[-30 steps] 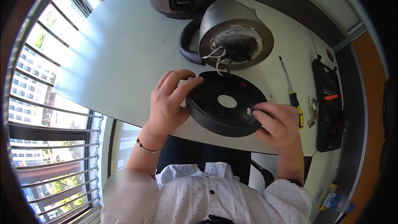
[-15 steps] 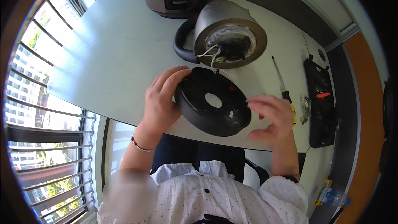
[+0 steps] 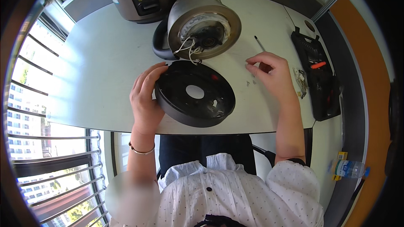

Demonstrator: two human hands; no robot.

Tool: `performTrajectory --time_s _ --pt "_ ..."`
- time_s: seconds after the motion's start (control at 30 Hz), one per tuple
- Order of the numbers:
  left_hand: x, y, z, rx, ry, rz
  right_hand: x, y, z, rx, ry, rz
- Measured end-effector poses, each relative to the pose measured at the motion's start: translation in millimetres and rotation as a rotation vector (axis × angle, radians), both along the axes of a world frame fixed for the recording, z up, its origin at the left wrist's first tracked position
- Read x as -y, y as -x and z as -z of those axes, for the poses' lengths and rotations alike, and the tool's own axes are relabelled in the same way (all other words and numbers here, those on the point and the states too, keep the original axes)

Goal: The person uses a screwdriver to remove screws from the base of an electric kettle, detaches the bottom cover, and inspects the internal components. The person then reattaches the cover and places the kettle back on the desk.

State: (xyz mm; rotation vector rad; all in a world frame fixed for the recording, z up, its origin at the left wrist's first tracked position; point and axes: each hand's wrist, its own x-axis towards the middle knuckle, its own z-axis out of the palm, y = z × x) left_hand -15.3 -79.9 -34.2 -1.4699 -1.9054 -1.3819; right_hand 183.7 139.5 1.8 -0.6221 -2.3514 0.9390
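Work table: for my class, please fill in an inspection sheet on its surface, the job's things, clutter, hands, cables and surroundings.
Surface: pale table; small bits near the right hand.
Job's things: kettle on its side, underside open; black cover tilted, hole in its middle.
Clutter: screwdriver, partly hidden by the right hand; small parts beside the tool case.
Hands: left grips the cover's rim; right has curled fingers, any hold unclear.
Cables: white wires from the kettle reach toward the cover; contact unclear. Mains lead: nothing seen.
Surroundings: cooker behind the kettle; barred window left; bottle lower right.
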Motion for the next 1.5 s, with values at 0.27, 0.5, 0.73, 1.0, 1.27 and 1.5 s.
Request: performTrajectory --time_s 0.27,0.5,0.73,1.0,1.27,1.5 --pt "-1 0 1 0.023 -0.014 0.014 -3 -8 -10 0.373 -0.079 -0.078" --pt "0 -1 1 0.044 -0.002 0.014 -8 -10 4 0.367 -0.229 -0.186" --pt "-1 0 3 0.067 -0.005 0.031 -17 -6 13 0.403 -0.305 -0.041" --pt "-1 -2 1 0.058 0.003 0.032 -22 -5 15 0.429 -0.304 0.115" --pt "0 -1 3 0.076 0.002 0.032 -14 -11 0 0.420 -0.194 0.031" --pt "0 -2 1 0.081 0.011 0.014 -15 -13 6 0.449 -0.262 -0.033"
